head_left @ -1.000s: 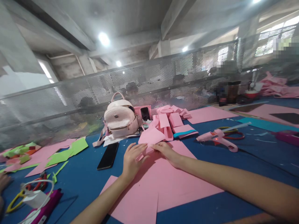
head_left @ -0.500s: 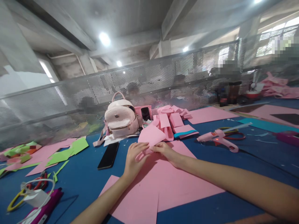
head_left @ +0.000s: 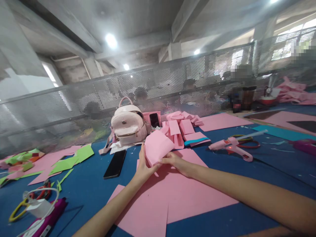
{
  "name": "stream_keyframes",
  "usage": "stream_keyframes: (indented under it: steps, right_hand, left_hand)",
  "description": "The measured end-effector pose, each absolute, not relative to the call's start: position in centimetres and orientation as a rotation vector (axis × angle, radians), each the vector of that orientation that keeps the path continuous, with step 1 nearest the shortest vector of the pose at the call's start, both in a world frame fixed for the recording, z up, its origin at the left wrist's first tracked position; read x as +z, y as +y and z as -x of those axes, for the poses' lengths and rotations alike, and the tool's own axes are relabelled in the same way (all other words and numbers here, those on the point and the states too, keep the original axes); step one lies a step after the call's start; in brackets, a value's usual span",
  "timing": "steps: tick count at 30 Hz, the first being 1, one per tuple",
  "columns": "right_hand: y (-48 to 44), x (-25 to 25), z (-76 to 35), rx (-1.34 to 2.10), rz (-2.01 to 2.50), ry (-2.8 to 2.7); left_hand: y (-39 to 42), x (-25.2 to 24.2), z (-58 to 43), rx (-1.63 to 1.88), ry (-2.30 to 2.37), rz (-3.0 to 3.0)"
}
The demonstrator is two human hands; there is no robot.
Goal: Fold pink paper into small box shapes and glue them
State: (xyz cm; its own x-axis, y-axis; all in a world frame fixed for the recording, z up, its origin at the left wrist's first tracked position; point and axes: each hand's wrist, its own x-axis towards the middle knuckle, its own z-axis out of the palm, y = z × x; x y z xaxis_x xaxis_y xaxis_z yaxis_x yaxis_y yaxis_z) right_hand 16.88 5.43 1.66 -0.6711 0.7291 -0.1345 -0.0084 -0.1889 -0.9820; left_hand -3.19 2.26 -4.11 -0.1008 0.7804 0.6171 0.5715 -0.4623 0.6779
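A folded piece of pink paper (head_left: 158, 145) is held up between my two hands, above the table. My left hand (head_left: 143, 166) supports its left side, fingers behind the paper and thumb near its lower corner. With thumb and fingers, my right hand (head_left: 175, 161) pinches the lower right edge. Large pink sheets (head_left: 187, 191) lie flat under both hands. Just beyond the held piece is a heap of folded pink paper strips (head_left: 174, 128), one with a blue band.
A pink glue gun (head_left: 230, 144) with its red light lit lies at right, scissors (head_left: 249, 142) behind it. At left are a black phone (head_left: 115, 164), a pink backpack (head_left: 128, 123), green paper (head_left: 74, 161) and a purple power strip (head_left: 53, 215). A perforated metal divider (head_left: 158, 85) stands behind.
The pink paper has tilted up to show more of its face. My left fingers have moved from its front lower edge to its left side and behind; my right hand keeps its pinch.
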Motion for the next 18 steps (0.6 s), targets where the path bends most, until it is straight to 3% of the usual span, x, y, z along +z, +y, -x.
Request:
stream_keyframes:
  steps: [18]
  right_hand:
    - [4.9,1.8,-16.1,1.84,0.798,-1.492]
  left_hand:
    - [1.4,-2.0,2.8,1.592,1.537,-1.971]
